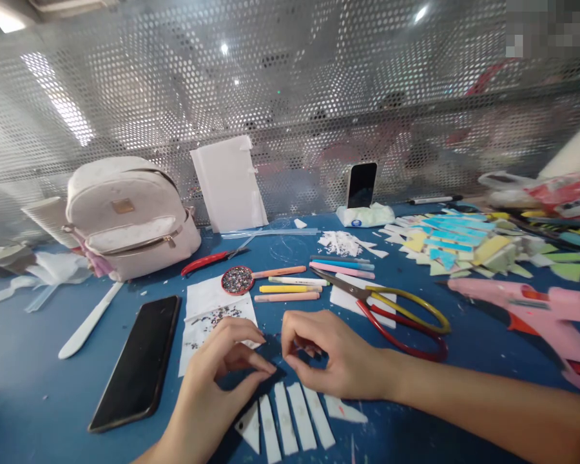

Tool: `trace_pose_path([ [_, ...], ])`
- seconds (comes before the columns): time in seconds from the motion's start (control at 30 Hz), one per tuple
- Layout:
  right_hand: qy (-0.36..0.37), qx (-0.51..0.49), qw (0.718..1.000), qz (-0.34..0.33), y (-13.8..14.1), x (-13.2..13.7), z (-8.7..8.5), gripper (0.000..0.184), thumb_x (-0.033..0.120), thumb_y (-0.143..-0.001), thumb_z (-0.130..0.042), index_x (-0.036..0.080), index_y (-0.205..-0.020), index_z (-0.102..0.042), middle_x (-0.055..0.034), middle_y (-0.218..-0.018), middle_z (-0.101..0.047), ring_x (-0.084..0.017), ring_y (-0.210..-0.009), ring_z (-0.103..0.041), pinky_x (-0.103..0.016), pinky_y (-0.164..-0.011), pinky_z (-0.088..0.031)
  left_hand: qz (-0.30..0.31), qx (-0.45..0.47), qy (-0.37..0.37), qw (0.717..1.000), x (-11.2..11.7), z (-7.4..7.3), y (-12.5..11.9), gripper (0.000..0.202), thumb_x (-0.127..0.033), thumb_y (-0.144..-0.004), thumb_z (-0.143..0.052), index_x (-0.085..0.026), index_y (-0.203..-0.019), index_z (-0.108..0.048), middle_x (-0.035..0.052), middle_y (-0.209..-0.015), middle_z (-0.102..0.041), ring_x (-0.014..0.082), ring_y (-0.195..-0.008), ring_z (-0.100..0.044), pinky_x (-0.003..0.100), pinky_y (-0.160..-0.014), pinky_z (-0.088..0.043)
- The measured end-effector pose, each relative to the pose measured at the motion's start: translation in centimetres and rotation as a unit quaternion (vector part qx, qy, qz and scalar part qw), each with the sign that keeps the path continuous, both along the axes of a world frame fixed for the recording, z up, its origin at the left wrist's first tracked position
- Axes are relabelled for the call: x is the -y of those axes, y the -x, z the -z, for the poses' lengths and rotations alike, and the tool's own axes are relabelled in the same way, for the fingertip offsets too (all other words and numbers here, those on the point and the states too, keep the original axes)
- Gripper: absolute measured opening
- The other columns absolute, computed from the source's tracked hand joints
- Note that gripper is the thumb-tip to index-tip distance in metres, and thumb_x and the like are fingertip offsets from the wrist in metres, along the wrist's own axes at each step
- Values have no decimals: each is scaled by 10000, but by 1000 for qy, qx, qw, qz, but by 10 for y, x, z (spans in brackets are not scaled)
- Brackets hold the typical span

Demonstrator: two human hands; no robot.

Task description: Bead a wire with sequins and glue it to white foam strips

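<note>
My left hand (217,380) hovers above the blue table, its thumb meeting a fingertip in a pinch while the index finger stays raised. Facing it, my right hand (338,357) is curled, thumb against fingers. Anything held in either hand is too small or hidden to make out. Below them lie several white strips (285,419) side by side, with a white pointed piece (345,409) at their right. Beside my left hand, a white paper sheet (188,351) carries scattered dark glitter bits (215,319). A round red-rimmed dish (237,280) of such bits stands at its top edge.
Several markers (290,289) and large scissors (367,296) lie beyond my hands. A black phone (135,367) and a white plastic knife (89,322) are left; a pink glue gun (531,306) is right. Behind stand a backpack (130,219) and a propped phone (362,185), near paper scraps (454,238).
</note>
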State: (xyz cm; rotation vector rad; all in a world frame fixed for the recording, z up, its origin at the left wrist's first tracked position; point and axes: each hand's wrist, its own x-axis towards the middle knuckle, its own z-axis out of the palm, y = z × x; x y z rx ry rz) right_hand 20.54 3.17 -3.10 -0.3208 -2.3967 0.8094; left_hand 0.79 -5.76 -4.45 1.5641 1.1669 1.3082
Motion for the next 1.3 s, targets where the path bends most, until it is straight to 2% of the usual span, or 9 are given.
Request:
trace_pose_path([
  [0.37,-40,-1,999,3,1,1,2,54,134,-818,-506,187,-826,-503,18,-731,-548,-99,-621,-477,-224,-559,-362,11,17,20,1000,-1,4,1,251,-74,-803,-664,-228,-989,-594,11,-1054,-537,134,-724,-715,267,-717,-621],
  [0.67,-58,9,998,-2,1,1,3,51,144,-825,-494,195,-832,-490,14,-731,-552,-101,-617,-483,-222,-557,-370,15,24,13,1000,-1,3,1,285,-48,-798,-661,-238,-998,-591,6,-1050,-528,130,-728,-720,250,-718,-617],
  [0.97,-76,17,997,-1,1,1,3,46,149,-827,-480,194,-834,-485,9,-733,-548,-107,-635,-495,-223,-561,-375,-1,31,28,999,-1,3,-1,254,-80,-783,-678,-224,-974,-589,1,-1023,-538,126,-704,-719,240,-695,-617],
  [1.3,-134,26,990,-15,4,3,6,86,124,-812,-471,199,-842,-502,8,-728,-573,-119,-641,-506,-227,-549,-350,7,-31,10,999,-1,0,-2,246,-80,-794,-661,-232,-978,-603,10,-1029,-576,135,-719,-713,253,-706,-615],
])
